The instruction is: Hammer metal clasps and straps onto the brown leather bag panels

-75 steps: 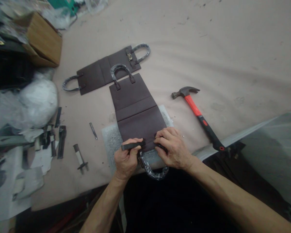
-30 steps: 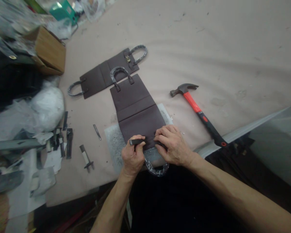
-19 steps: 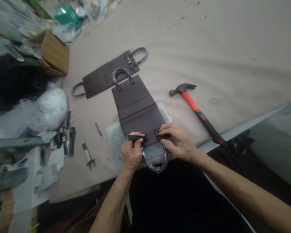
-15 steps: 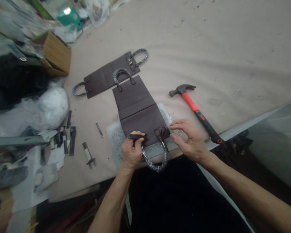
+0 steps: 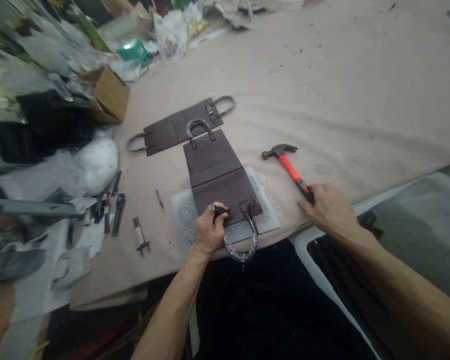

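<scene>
My left hand (image 5: 210, 231) is closed around a short black punch (image 5: 219, 209), its lower end against a dark brown leather bag panel (image 5: 225, 185). One plastic-wrapped handle (image 5: 240, 254) of the panel hangs over the table's front edge, close to this hand. Under the panel lies a grey speckled slab (image 5: 264, 220). Off to the right, my right hand (image 5: 332, 210) has its fingers and thumb around the black grip of a claw hammer (image 5: 290, 167) with a red shaft. The hammer lies on the table, and the end of its grip is hidden by the hand.
A second brown panel with handles (image 5: 165, 135) lies behind. Left of the slab are a thin metal rod (image 5: 160, 200), a two-pronged tool (image 5: 140, 236) and several dark tools (image 5: 118, 215). Plastic bags and a cardboard box (image 5: 110, 95) crowd the left side. A pale bin (image 5: 416, 220) stands at right.
My right hand has left the panel's right corner and moved right onto the hammer's grip. My left hand still holds the punch on the panel. The view has shifted slightly.
</scene>
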Demonstrator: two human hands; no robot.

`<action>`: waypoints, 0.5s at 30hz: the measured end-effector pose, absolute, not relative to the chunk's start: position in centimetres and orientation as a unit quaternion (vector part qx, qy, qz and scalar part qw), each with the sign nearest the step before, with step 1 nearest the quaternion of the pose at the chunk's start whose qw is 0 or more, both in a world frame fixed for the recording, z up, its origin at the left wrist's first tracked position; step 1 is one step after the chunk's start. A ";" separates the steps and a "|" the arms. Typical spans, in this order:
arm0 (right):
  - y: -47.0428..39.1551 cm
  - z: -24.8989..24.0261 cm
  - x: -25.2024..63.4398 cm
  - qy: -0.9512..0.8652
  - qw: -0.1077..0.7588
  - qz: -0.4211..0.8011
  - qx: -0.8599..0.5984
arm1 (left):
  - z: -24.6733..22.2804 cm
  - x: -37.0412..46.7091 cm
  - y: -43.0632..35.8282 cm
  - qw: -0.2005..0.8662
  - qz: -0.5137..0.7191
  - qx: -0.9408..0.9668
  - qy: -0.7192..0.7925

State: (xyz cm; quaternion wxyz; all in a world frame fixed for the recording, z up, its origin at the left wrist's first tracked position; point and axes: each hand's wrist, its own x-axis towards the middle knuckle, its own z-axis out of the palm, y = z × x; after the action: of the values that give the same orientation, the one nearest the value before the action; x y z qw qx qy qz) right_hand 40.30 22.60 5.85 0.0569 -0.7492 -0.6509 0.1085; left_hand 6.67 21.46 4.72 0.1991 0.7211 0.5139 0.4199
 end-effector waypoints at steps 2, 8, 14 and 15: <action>23.3 6.6 40.1 -0.590 0.078 0.196 -0.779 | 4.7 6.8 21.4 0.188 0.422 0.728 0.507; 24.9 9.4 38.2 -0.321 0.244 0.624 -0.670 | 4.3 7.2 21.3 0.171 0.442 0.722 0.504; 22.6 13.1 34.4 -0.311 0.315 0.611 -0.656 | 3.9 7.3 21.3 0.177 0.448 0.718 0.502; 21.9 14.0 34.1 -0.365 0.320 0.571 -0.662 | 3.9 7.4 21.3 0.178 0.449 0.717 0.502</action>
State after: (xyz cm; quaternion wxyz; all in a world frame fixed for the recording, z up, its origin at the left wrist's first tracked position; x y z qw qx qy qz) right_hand 34.10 21.92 14.05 0.3202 -0.6616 -0.3654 0.5712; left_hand 7.36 21.34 3.86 0.1777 0.7171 0.5024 0.4492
